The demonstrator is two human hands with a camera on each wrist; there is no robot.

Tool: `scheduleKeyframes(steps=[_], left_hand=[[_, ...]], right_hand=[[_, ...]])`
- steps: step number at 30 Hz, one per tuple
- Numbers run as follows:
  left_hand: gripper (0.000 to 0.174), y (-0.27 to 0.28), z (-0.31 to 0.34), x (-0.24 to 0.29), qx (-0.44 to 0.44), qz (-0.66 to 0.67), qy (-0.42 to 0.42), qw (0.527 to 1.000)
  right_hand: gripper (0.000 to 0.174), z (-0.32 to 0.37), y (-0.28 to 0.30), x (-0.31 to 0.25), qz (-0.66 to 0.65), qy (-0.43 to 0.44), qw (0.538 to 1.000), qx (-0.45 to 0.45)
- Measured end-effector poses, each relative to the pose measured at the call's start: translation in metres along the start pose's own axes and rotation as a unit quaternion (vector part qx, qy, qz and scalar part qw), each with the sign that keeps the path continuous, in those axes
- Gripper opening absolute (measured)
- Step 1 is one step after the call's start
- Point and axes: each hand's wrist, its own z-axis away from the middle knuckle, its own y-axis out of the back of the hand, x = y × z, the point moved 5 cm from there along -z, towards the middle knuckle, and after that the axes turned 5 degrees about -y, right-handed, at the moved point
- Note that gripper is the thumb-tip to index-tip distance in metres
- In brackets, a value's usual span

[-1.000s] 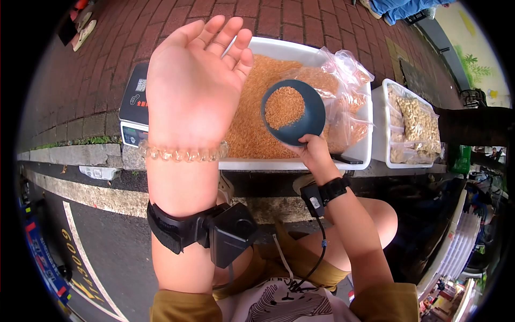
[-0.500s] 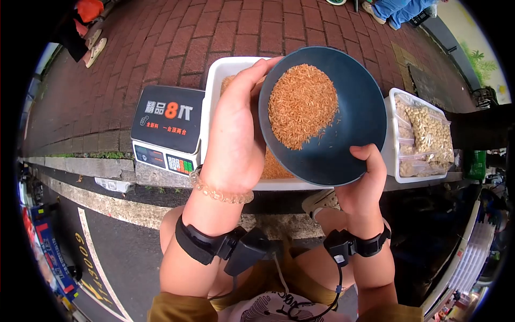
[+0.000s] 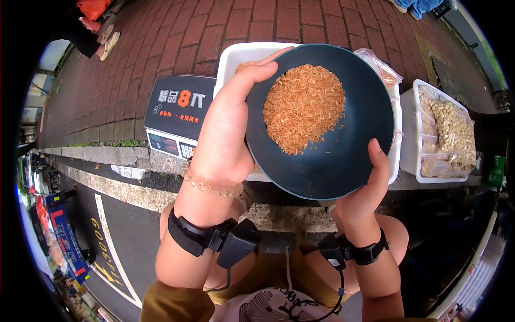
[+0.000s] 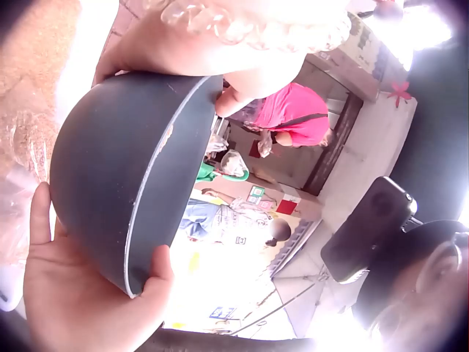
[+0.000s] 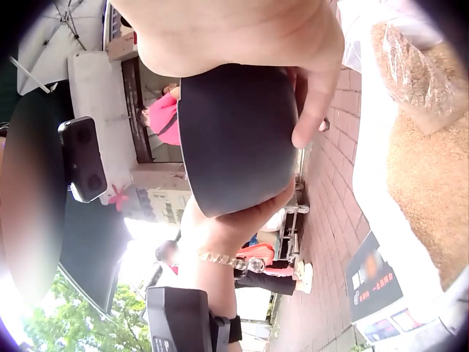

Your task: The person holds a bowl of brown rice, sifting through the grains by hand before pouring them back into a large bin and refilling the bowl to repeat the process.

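A dark blue bowl [image 3: 359, 155] is held up between both hands, its opening facing the head camera. Reddish-brown rice grains [image 3: 304, 110] lie heaped in its left half, with a few scattered toward the middle. On the left side, the left hand [image 3: 228, 123] grips the bowl, its thumb at the rim and other fingers mostly hidden behind. The right hand [image 3: 365, 196] holds the lower right edge, thumb over the rim and fingers underneath. In the left wrist view the bowl's outer side [image 4: 110, 161] shows between the hands.
Behind the bowl stands a white tub [image 3: 241, 51] of rice [image 5: 425, 191] with clear plastic bags [image 3: 383, 67]. A black-topped weighing scale [image 3: 179, 107] is at its left. To the right, another white bin [image 3: 410, 129] holds bagged pale nuts or beans [image 3: 456, 131]. People stand on the brick pavement [image 3: 214, 24].
The left hand, raised open above the tub a second ago, has come down to the bowl's left side. The bowl has risen toward the head camera, with the right hand still holding it.
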Motion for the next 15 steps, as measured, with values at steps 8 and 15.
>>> scheduleKeyframes(steps=[8,15], left_hand=[[0.036,0.004,-0.001,-0.002,-0.026,0.042,0.040,0.998],[0.029,0.010,-0.005,-0.002,0.021,0.041,0.041,0.998]], right_hand=[[0.046,0.003,0.000,-0.003,0.007,0.038,0.999,-0.025],[0.044,0.007,-0.004,-0.003,-0.002,0.054,0.998,0.033]])
